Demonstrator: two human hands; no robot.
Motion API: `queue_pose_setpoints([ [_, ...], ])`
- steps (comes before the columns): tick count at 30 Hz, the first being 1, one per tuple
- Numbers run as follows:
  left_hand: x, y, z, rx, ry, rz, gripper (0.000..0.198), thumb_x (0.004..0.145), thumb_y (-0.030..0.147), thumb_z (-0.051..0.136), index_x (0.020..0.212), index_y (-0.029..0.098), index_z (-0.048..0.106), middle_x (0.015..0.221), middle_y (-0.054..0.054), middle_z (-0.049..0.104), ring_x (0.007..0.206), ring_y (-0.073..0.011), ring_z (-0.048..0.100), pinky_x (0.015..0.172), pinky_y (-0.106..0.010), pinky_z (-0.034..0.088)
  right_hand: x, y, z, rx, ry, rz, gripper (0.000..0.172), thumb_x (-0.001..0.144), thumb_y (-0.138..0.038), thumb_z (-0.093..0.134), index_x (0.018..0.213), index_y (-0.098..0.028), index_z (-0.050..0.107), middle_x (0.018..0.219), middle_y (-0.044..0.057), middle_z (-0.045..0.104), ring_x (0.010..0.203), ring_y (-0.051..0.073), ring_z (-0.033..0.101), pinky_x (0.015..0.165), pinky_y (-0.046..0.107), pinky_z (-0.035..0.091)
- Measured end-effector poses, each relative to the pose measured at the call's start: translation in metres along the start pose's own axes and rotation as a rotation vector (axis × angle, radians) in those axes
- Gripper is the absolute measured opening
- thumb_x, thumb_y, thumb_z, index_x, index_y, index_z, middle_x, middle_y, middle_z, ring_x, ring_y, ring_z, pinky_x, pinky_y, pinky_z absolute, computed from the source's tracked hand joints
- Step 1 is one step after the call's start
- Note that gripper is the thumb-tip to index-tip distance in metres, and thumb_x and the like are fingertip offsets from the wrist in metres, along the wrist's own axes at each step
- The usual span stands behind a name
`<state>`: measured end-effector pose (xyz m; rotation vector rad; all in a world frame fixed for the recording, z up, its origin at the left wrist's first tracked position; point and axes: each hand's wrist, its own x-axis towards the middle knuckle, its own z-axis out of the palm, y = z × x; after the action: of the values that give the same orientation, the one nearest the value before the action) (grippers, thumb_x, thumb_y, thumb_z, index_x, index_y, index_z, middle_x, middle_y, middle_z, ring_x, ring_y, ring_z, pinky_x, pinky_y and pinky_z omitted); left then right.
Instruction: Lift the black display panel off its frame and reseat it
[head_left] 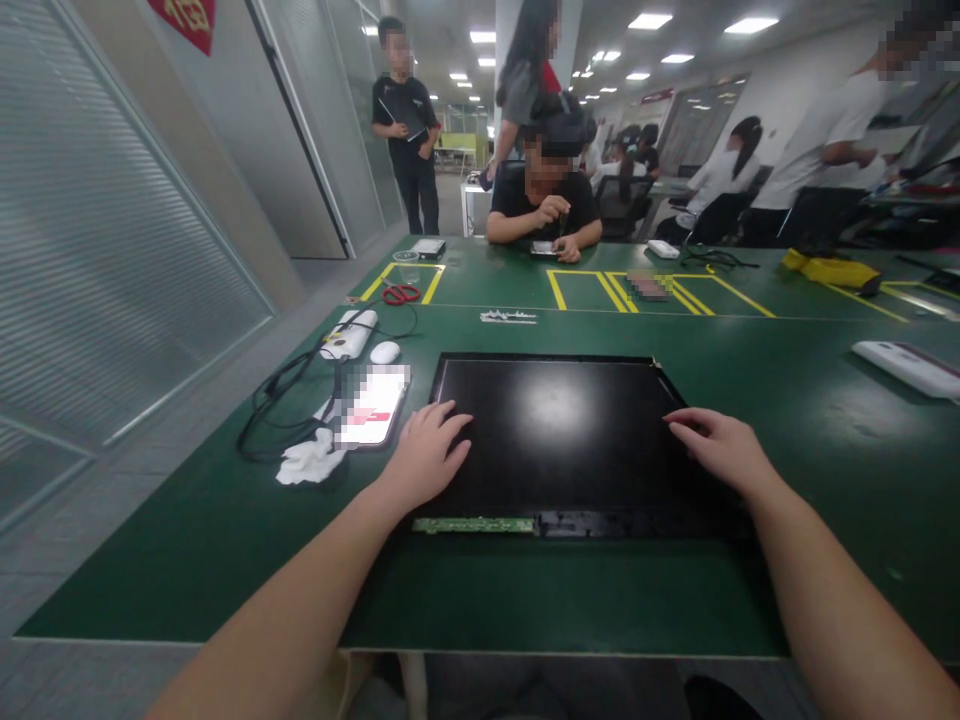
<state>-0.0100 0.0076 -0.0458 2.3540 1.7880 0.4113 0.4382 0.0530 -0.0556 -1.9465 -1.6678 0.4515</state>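
The green table runs away from the near edge, and just beyond the bare forearms lies a black display panel, flat and face up, with a narrow green circuit strip showing along its near edge. The left hand rests open and palm down on the panel's left border, fingers spread. The right hand lies open too, its fingertips on the right border. Neither grips anything.

By my reading, the panel is being steadied or squared on the mat between both hands. Any shift from here calls for even pressure at both borders and care to stay off the exposed strip.

Just outside the left hand sit a crumpled white tissue and a phone, with a looped black cable beyond them. Farther off on that side are a white mouse and red scissors. Well out from the right hand lies a white device. Straight ahead past the panel, a seated person works on something small, and others stand behind.
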Motion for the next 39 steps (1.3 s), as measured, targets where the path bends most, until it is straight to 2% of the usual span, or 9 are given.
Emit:
queue_pose_setpoints([
  [3, 0.001, -0.005, 0.002, -0.043, 0.014, 0.017, 0.043, 0.101, 0.031, 0.053, 0.14, 0.017, 0.068, 0.155, -0.021, 0.058, 0.145, -0.0392, 0.052, 0.12, -0.061, 0.041, 0.002, 0.002, 0.001, 0.017, -0.014, 0.058, 0.035, 0.079, -0.046, 0.062, 0.097, -0.024, 0.082, 0.085, 0.005, 0.077, 0.066, 0.021, 0.065, 0.069, 0.037, 0.052],
  [8, 0.001, -0.008, 0.005, -0.082, 0.031, 0.029, 0.043, 0.1, 0.03, 0.054, 0.138, 0.017, 0.069, 0.154, -0.022, 0.058, 0.145, -0.0399, 0.051, 0.12, -0.063, 0.041, 0.004, -0.001, 0.004, -0.075, -0.039, -0.01, 0.027, 0.079, -0.041, 0.065, 0.094, -0.027, 0.082, 0.091, 0.003, 0.079, 0.08, 0.022, 0.069, 0.071, 0.034, 0.05],
  [15, 0.0, -0.004, -0.002, -0.117, -0.003, 0.014, 0.044, 0.099, 0.027, 0.056, 0.138, 0.013, 0.069, 0.156, -0.024, 0.057, 0.15, -0.0408, 0.048, 0.122, -0.061, 0.041, 0.006, 0.002, 0.006, -0.078, -0.055, -0.017, 0.029, 0.079, -0.043, 0.064, 0.097, -0.028, 0.082, 0.091, 0.003, 0.078, 0.08, 0.022, 0.069, 0.072, 0.035, 0.05],
  [19, 0.001, -0.005, -0.005, -0.105, 0.015, -0.016, 0.044, 0.099, 0.023, 0.055, 0.139, 0.012, 0.068, 0.16, -0.025, 0.052, 0.152, -0.0393, 0.047, 0.123, -0.058, 0.04, 0.005, 0.006, 0.01, -0.02, -0.007, -0.054, 0.03, 0.077, -0.046, 0.063, 0.092, -0.028, 0.082, 0.089, 0.003, 0.078, 0.078, 0.022, 0.069, 0.073, 0.035, 0.051],
  [24, 0.005, -0.012, -0.012, -0.002, 0.133, -0.171, 0.049, 0.1, 0.024, 0.054, 0.144, 0.005, 0.063, 0.159, -0.031, 0.05, 0.152, -0.0452, 0.045, 0.123, -0.06, 0.039, 0.005, 0.012, 0.005, 0.117, 0.06, -0.025, 0.039, 0.076, -0.051, 0.06, 0.093, -0.025, 0.082, 0.084, 0.006, 0.077, 0.071, 0.022, 0.066, 0.07, 0.035, 0.052],
  [27, 0.006, -0.012, -0.019, -0.019, 0.061, -0.208, 0.053, 0.1, 0.022, 0.053, 0.149, 0.003, 0.057, 0.148, -0.03, 0.062, 0.141, -0.0406, 0.059, 0.118, -0.055, 0.046, 0.008, 0.02, -0.002, 0.08, 0.209, 0.022, 0.036, 0.076, -0.05, 0.06, 0.089, -0.025, 0.082, 0.089, 0.006, 0.078, 0.08, 0.024, 0.069, 0.077, 0.036, 0.052],
  [29, 0.007, -0.011, -0.022, -0.045, -0.011, -0.204, 0.054, 0.1, 0.018, 0.051, 0.152, 0.004, 0.054, 0.145, -0.027, 0.066, 0.135, -0.037, 0.064, 0.116, -0.052, 0.049, 0.011, 0.026, -0.005, 0.037, 0.252, 0.089, 0.033, 0.075, -0.047, 0.06, 0.087, -0.025, 0.081, 0.089, 0.007, 0.078, 0.083, 0.025, 0.069, 0.078, 0.037, 0.052],
  [34, 0.007, -0.012, -0.027, -0.066, -0.064, -0.261, 0.057, 0.098, 0.011, 0.043, 0.154, 0.009, 0.053, 0.147, -0.023, 0.067, 0.133, -0.0348, 0.067, 0.111, -0.05, 0.052, 0.016, 0.033, -0.001, -0.043, 0.139, 0.13, 0.031, 0.074, -0.041, 0.063, 0.095, -0.025, 0.079, 0.075, 0.002, 0.07, 0.069, 0.02, 0.063, 0.067, 0.034, 0.048],
  [39, 0.006, -0.018, -0.025, -0.109, -0.018, -0.273, 0.058, 0.096, 0.015, 0.043, 0.153, 0.015, 0.057, 0.148, -0.019, 0.068, 0.131, -0.038, 0.069, 0.105, -0.051, 0.055, 0.014, 0.027, 0.001, -0.159, 0.068, 0.063, 0.033, 0.077, -0.037, 0.064, 0.103, -0.024, 0.078, 0.085, 0.004, 0.067, 0.075, 0.02, 0.062, 0.068, 0.033, 0.047],
])
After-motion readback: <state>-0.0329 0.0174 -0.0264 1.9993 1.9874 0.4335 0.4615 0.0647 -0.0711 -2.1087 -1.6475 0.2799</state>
